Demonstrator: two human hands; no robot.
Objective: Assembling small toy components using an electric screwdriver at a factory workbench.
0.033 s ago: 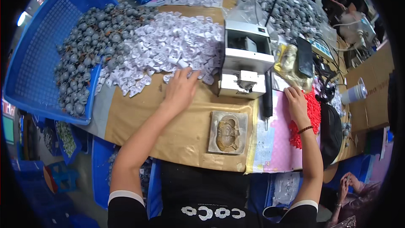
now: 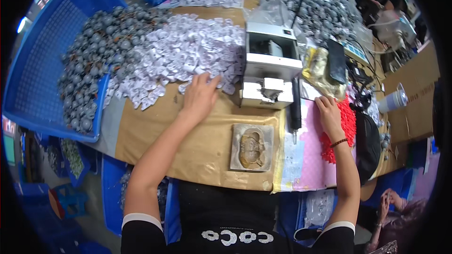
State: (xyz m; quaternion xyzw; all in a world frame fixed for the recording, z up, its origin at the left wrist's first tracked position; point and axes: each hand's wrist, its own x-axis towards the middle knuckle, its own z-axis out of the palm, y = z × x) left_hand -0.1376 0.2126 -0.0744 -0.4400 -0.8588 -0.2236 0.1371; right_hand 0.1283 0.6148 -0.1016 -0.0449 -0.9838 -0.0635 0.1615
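Now, the left hand (image 2: 199, 99), fingers half-spread, meets the heaped small white plastic pieces (image 2: 188, 47), upper centre of frame — any grip hidden; right of frame, the loosely curled right hand (image 2: 331, 118), hold unclear, borders small bright-red pieces (image 2: 347, 124) — a careless sweep could scatter either heap.

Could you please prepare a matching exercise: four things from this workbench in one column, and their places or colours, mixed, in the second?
1. Left hand
2. Right hand
3. Square block
4. Large basket

A. Blue, with grey balls heaped at its open side
B. At the near edge of the white pieces
C. Beside the red pieces
D. On the brown covering, recess facing up

Pairs: 1-B, 2-C, 3-D, 4-A
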